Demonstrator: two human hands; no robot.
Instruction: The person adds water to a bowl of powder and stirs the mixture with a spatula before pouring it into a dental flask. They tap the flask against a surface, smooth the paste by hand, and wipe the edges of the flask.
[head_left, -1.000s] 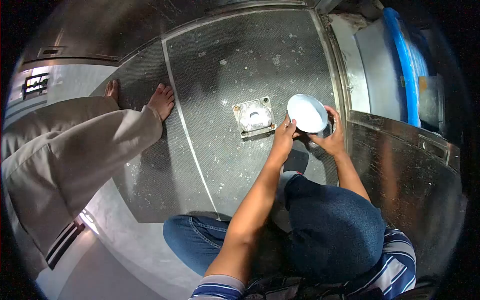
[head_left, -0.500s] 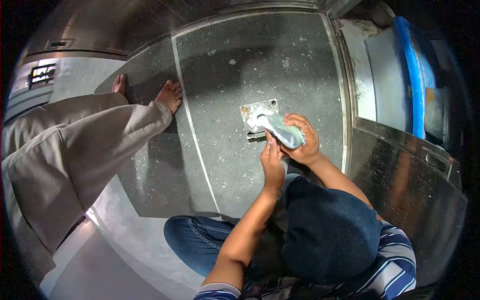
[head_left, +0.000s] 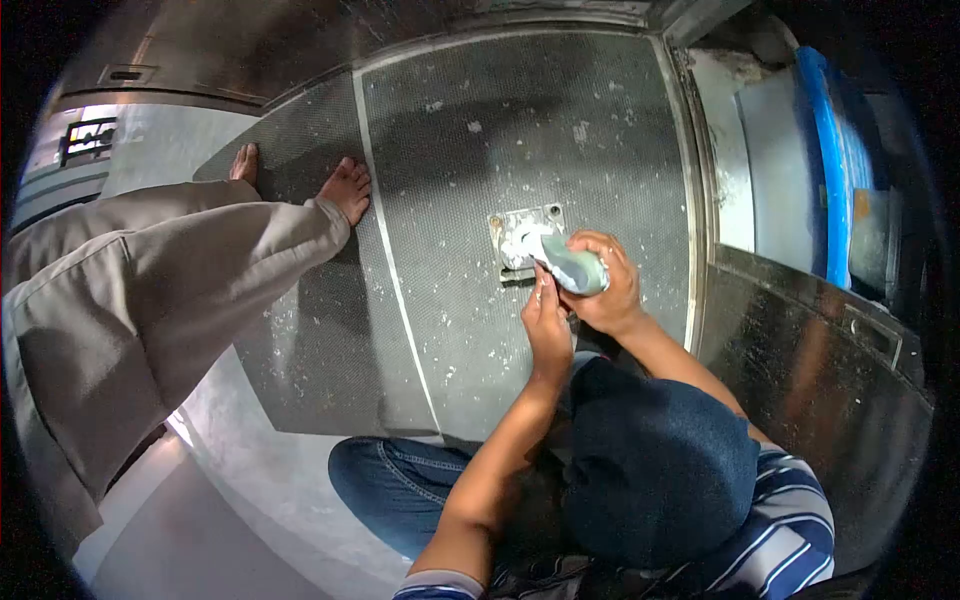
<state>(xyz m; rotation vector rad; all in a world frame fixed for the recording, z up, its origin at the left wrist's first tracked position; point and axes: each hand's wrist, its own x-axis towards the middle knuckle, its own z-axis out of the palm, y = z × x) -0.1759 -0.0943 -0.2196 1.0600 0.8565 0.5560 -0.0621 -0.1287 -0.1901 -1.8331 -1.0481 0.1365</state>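
My right hand (head_left: 612, 285) is wrapped round a smooth pale green piece (head_left: 583, 268) with rounded sides, white smears and a narrower end. I cannot make out its exact kind. That narrower end hangs over the right side of a small metal plate (head_left: 515, 258) set in the dark floor. White residue covers much of the plate, which has bolts at its corners. Just below the piece, my left hand (head_left: 547, 322) has its fingertips pressed together at the lower edge. Whether something thin is between those fingers cannot be made out.
Another person's beige trousers (head_left: 210, 260) and bare foot (head_left: 347, 190) are at the left. White flecks dot the textured floor mat (head_left: 450, 150). Metal panels (head_left: 800, 350) and a blue-edged object (head_left: 825, 150) stand at the right. My bent knees (head_left: 660, 460) are close below my hands.
The green piece has tilted slightly, and its narrow end has drawn a little to the right, uncovering more of the plate. Both hands stay at it. The view has shifted slightly.
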